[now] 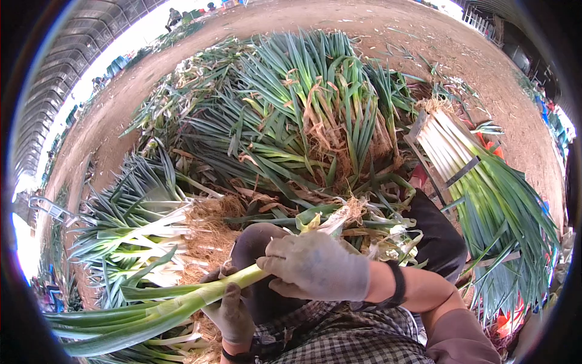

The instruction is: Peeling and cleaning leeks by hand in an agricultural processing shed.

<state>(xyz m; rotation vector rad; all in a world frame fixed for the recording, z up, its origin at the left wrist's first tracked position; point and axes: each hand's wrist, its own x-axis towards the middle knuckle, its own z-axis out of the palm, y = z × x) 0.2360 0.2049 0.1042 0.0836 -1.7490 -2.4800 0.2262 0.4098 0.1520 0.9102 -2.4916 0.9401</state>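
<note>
My left hand, in a dirty grey work glove, grips the green stalk of a long green onion at lower centre. Its leaves fan out toward the lower left. My right hand, gloved too, is closed around the stalk farther along, above my knee, and hides part of it. Beyond the right hand shows a pale root end with a brown root tuft, seemingly of the same onion. A yellowish loose leaf sticks up beside it. Peeled leaf scraps lie past my right wrist.
Unpeeled green onions with brown roots are heaped ahead. Another rooted pile lies left. On the right, a bundle of clean white-stemmed onions rests on a metal-edged stand with a dark strap across it. Bare dirt floor extends beyond.
</note>
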